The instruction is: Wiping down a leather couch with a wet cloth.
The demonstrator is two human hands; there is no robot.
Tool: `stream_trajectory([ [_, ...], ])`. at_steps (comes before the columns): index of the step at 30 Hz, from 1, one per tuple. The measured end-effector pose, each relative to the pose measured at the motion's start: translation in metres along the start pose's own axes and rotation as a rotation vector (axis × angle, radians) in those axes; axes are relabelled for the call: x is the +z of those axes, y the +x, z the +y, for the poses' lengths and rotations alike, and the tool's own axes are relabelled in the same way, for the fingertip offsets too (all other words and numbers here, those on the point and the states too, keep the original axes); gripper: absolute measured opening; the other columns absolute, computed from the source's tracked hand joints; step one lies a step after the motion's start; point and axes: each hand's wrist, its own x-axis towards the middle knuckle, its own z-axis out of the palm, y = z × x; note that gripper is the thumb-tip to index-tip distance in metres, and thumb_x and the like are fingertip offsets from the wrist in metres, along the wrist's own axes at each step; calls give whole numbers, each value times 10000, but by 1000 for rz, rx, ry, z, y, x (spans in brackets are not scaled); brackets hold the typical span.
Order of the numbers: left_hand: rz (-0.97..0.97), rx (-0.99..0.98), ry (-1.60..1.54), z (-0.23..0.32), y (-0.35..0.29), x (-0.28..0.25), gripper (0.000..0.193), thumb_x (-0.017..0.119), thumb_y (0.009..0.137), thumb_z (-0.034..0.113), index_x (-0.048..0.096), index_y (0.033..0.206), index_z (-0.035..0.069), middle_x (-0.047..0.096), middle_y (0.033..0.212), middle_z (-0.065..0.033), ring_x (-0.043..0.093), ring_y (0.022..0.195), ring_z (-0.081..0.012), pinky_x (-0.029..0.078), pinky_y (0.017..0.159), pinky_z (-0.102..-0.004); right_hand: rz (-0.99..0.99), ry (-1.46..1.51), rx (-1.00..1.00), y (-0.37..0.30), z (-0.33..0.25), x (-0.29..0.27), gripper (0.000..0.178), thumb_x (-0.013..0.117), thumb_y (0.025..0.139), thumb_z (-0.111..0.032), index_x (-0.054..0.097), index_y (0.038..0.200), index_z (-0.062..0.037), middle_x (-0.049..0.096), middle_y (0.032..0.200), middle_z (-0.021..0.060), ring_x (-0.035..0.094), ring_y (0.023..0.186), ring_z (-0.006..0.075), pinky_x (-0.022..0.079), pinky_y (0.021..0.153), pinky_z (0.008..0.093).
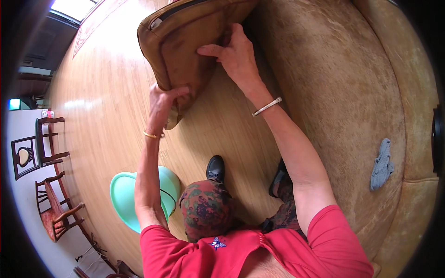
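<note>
Overhead, near the top centre of the frame, a person is holding a brown sofa cushion (185,41) up off the wooden floor (106,92), tilted so its zipped edge is pointing toward the upper left. The left hand (163,104) is gripping the cushion's lower corner, fingers curled up around the edge and thumb pressing against its face; a thin gold bangle (150,135) is sitting on that wrist. The right hand (236,53) is lying higher on the cushion's right side, thumb stretched left across the fabric and the other fingers wrapping behind the edge, so their tips are hidden. A silver bracelet (267,106) is circling the right wrist.

Filling the right half of the frame, a tan sofa (352,92) is curving along the rim, its seat bare of its cushion, and a small grey cloth (382,164) is lying on the sofa at the right. Below the left forearm, at lower left, a pale green plastic tub (123,194) is resting on the floor. Wooden chairs (51,185) are standing along the far left edge. The person is wearing a red shirt (222,255) at the bottom and black shoes (215,167).
</note>
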Motion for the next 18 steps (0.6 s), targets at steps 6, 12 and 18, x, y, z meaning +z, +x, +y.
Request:
stream_trajectory([
  [6,311,347,166,-57,-28,17,447,767,617,72,567,1009,-7,632,931,-63,583,860,-163,474,755,-304,20,-39,-57,1,6,8,668,837,607,-255,490,1077,69,568,762,62,557,620,130,481,550,258],
  [12,206,-77,-44,-53,1,0,227,755,605,-29,603,771,0,623,751,-27,577,701,-126,475,626,-275,105,-68,-68,1,9,4,713,840,604,-267,482,1114,82,565,762,60,554,619,132,475,536,256],
  [18,20,83,131,-45,2,-12,305,743,642,-10,599,911,-22,638,837,-73,609,775,-173,497,674,-322,-170,247,261,10,-5,-20,651,787,606,-146,478,1129,89,576,1079,194,611,896,279,508,769,376],
])
